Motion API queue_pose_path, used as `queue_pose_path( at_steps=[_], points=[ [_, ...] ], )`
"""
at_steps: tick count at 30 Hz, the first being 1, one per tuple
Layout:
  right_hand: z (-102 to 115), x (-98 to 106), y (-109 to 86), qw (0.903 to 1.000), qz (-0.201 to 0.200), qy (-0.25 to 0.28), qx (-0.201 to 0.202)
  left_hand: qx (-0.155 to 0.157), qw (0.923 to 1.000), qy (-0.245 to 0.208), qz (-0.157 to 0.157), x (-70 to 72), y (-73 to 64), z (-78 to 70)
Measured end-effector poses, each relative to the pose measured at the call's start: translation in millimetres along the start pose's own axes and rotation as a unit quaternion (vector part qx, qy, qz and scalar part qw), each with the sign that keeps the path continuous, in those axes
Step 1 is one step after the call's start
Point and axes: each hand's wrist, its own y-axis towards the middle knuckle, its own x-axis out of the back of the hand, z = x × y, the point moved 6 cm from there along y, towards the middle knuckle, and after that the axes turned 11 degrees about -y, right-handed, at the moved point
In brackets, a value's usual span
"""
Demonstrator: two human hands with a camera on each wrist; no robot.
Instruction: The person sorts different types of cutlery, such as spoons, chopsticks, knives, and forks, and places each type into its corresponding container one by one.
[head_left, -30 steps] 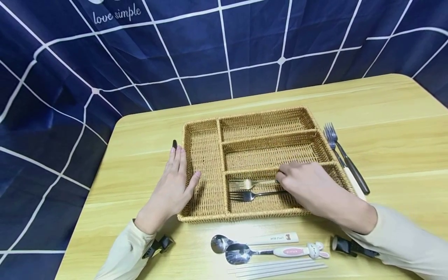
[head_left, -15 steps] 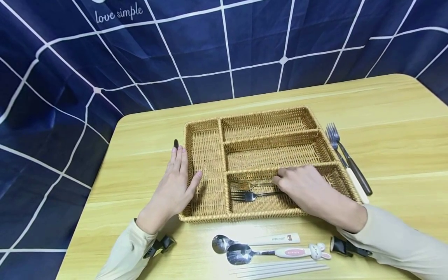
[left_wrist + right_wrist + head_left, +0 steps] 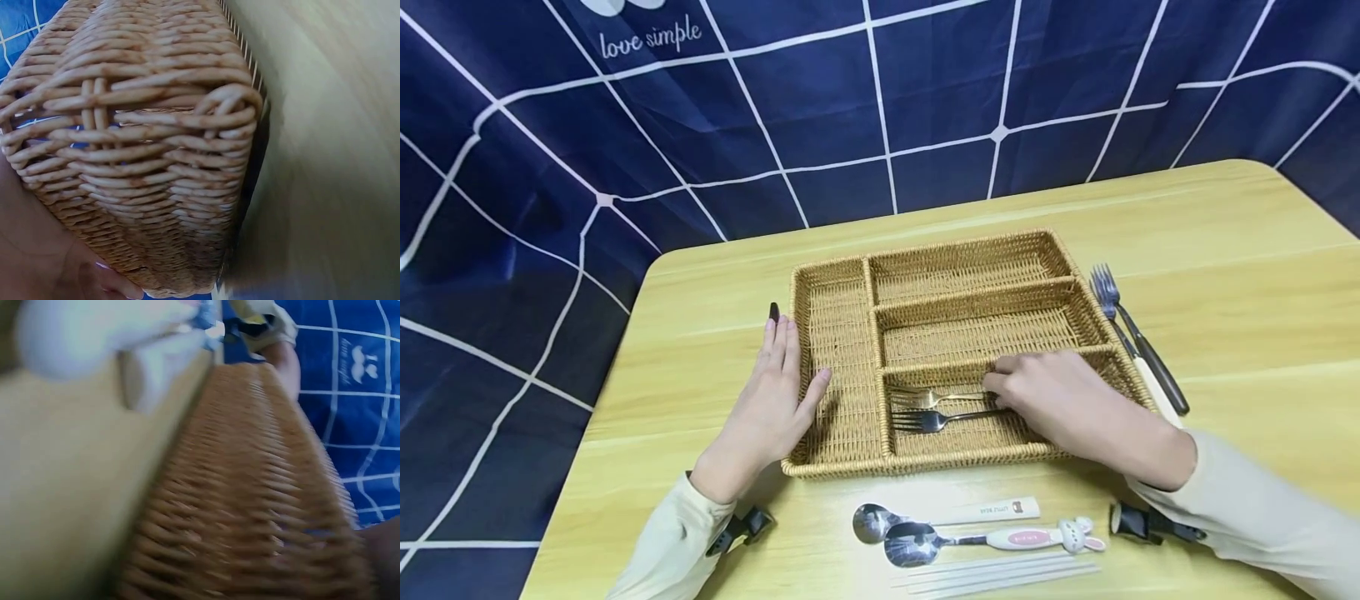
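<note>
A woven basket tray (image 3: pixel 880 333) with several compartments lies on the table. My left hand (image 3: pixel 767 400) rests along its left wall, fingers straight and thumb over the rim. In the left wrist view, part of that hand (image 3: pixel 50 250) shows against the wicker. My right hand (image 3: pixel 1060 404) reaches into the front compartment, fingers curled at the handle end of a gold fork (image 3: pixel 927 399), which it pinches; the fingertips are hidden. Beside that fork lies a dark fork (image 3: pixel 932 421), its handle end partly behind the hand. The right wrist view is blurred and shows mostly the tray's outer wall (image 3: pixel 244 487).
Two forks, one with a black handle (image 3: pixel 1161 372) and one with a white handle (image 3: pixel 1160 392), lie right of the tray. In front lie a white-handled spoon (image 3: pixel 985 511), a rabbit-handled spoon (image 3: pixel 913 544) and white chopsticks (image 3: pixel 1000 575). A dark tip (image 3: pixel 774 311) shows beyond the left fingers.
My right hand has shifted slightly left and the gold fork has moved a little nearer the dark fork. The left hand has stayed at the tray's left wall.
</note>
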Motion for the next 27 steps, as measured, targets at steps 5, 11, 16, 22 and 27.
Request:
queue_pose_path(
  at_steps=[5,11,16,22,27],
  points=[
    [-34,35,-10.5,0.9933,-0.094,0.053,-0.041,-0.002,1.0000,-0.002,-0.001,0.0,-0.1,0.7],
    [-102,47,-42.7,0.9739,-0.124,0.057,-0.181,-0.002,1.0000,0.001,-0.002,1.3,0.1,0.9],
    [-134,28,-68.9,0.9664,-0.047,0.030,-0.251,-0.003,1.0000,0.001,-0.003,2.1,0.2,1.2],
    [-143,3,-85.6,0.9668,-0.003,0.036,-0.253,-0.003,1.0000,0.001,-0.003,2.6,0.6,1.2],
    [-144,-14,-91.2,0.9624,0.018,0.050,-0.267,0.001,1.0000,0.001,0.003,1.1,0.0,1.1]
  ],
)
